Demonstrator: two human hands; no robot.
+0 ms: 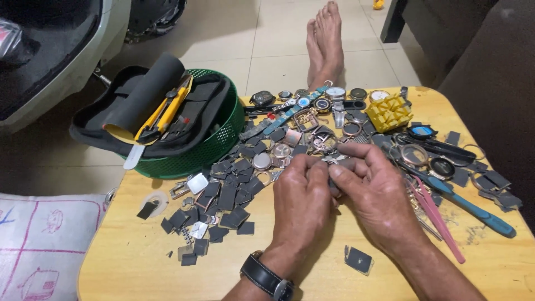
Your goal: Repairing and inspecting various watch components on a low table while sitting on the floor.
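Note:
My left hand (pixel 301 203) and my right hand (pixel 372 192) meet above the middle of a low wooden table (pixel 128 256). Together their fingertips pinch a small metal watch part (pixel 333 161), mostly hidden by the fingers. A black wristwatch (pixel 266 277) is strapped on my left wrist. Just beyond the hands lie watch cases, dials and bezels (pixel 312 120). To the left spreads a pile of small dark square pieces (pixel 223 195).
A green basket (pixel 214 145) with a black pouch and a yellow cutter (pixel 164 114) stands at the table's far left. Pink tweezers (pixel 437 214), a blue-handled tool (pixel 479 212) and a yellow plastic block (pixel 388 111) lie right. Bare feet (pixel 326 42) rest beyond the table.

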